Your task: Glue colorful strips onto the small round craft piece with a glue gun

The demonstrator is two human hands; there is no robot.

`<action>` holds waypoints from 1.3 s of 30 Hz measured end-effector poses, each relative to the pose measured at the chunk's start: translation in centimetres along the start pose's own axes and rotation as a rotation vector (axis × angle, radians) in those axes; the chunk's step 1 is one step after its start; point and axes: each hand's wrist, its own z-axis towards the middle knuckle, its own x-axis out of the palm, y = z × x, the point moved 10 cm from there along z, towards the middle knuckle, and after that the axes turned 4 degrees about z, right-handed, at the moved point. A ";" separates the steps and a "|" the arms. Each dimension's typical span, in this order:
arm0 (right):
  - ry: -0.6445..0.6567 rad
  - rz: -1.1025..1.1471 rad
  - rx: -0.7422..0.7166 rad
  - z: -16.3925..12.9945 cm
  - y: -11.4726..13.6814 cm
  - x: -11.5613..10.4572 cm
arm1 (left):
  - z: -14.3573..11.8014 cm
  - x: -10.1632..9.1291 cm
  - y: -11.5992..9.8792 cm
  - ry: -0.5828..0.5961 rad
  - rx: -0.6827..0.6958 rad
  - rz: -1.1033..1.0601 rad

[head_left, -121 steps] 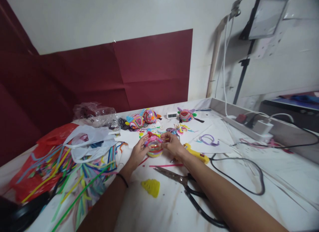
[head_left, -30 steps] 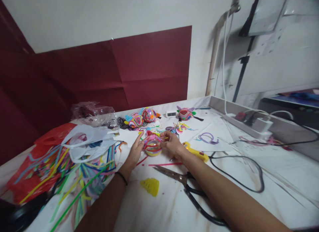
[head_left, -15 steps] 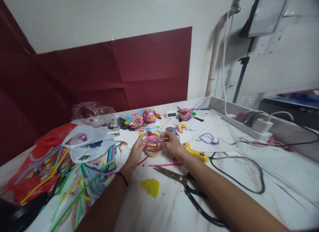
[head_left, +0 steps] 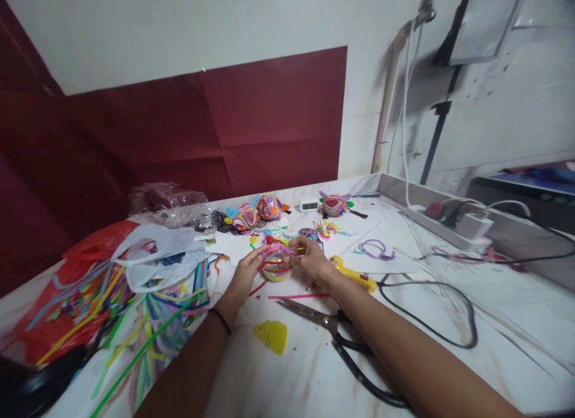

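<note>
A round, see-through ball (head_left: 276,271) wrapped in bands of pink, red and yellow fuzzy pipe cleaner is held just above or on the table, which I cannot tell. My left hand (head_left: 245,275) grips its left side, fingertips near the pink top. My right hand (head_left: 311,262) has its fingers bent against the right side; what the fingertips pinch there is too small to make out. A pink pipe cleaner (head_left: 299,296) lies in front of the ball. Below it are open scissors (head_left: 312,314) under my right forearm and a flat yellow coiled piece (head_left: 272,336).
A yellow glue gun (head_left: 357,278) with a black cord (head_left: 471,322) lies to the right. Finished-looking colourful balls (head_left: 271,208) stand behind, beside a small digital display (head_left: 309,206). Loose pipe cleaners (head_left: 148,328) and bags (head_left: 166,250) cover the left. A power strip (head_left: 444,229) is at right.
My left fingertips have shifted slightly in toward the top of the ball. The right hand and the ball stay nearly where they were.
</note>
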 end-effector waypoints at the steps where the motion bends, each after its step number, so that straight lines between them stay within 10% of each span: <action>1: 0.001 0.003 0.003 0.0 0.0 0.0 | 0.0 0.0 0.0 0.002 -0.004 -0.006; 39: -0.017 0.038 0.019 -0.1 0.3 0.2 | 0.3 -0.3 0.3 -0.061 -0.039 -0.071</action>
